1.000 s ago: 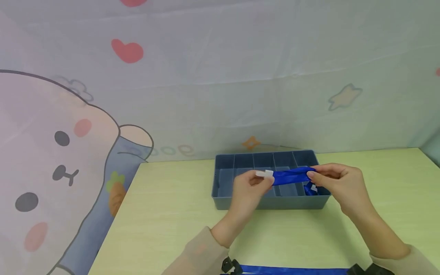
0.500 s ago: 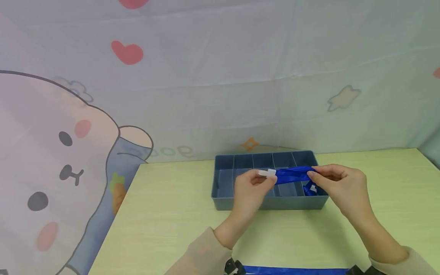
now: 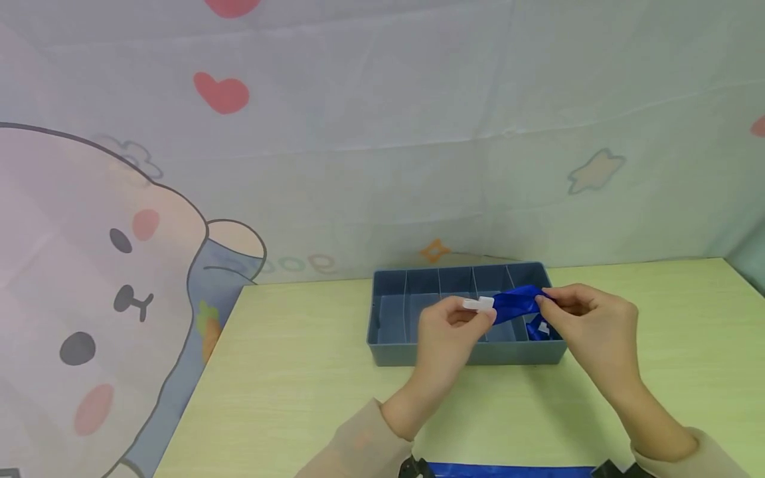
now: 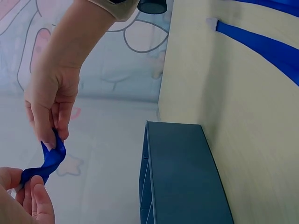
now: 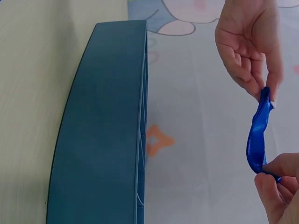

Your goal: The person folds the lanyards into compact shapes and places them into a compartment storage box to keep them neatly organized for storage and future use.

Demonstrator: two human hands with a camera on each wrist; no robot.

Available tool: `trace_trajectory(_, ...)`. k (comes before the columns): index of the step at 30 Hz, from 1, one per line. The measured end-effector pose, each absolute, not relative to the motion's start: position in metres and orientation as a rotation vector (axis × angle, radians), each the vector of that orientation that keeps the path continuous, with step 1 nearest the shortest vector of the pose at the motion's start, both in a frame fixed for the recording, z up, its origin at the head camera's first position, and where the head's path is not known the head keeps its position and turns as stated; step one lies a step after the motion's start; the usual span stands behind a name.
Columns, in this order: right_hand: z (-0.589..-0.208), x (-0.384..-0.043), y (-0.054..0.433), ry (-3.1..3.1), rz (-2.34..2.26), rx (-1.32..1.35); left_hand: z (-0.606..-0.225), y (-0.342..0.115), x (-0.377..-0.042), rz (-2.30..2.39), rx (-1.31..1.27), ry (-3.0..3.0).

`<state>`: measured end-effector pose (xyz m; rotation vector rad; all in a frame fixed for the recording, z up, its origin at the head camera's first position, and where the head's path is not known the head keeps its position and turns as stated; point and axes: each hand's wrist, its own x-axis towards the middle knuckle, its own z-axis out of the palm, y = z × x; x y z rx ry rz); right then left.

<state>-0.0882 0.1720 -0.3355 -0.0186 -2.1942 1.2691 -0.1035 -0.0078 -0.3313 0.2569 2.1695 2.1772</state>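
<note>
A folded blue ribbon is stretched between both hands, above the right part of a blue-grey compartment box. My left hand pinches its left end, where a white flat piece sticks out past the fingers. The opposite end is pinched between thumb and fingers of my right hand. Seen from the left wrist, the ribbon curves and twists between the two hands. Another blue ribbon bundle with a white bit lies in the box's rightmost compartment, below the right hand.
Along the table's near edge runs more blue ribbon. In the left wrist view, one blue strip on the table has a white end. The box stands near the back, before a printed cloth.
My left hand has shifted right, toward the right hand, so the ribbon span between them is shorter and slacker. The right hand has stayed nearly in place.
</note>
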Motion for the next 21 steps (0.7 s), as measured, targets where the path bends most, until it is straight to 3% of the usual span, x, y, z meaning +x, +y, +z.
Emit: trace_trajectory(21, -0.330, -0.081, 0.146, -2.037, 1.210, 0.220, -0.331, 0.006, -0.100, 2.321, 0.228, 2.089)
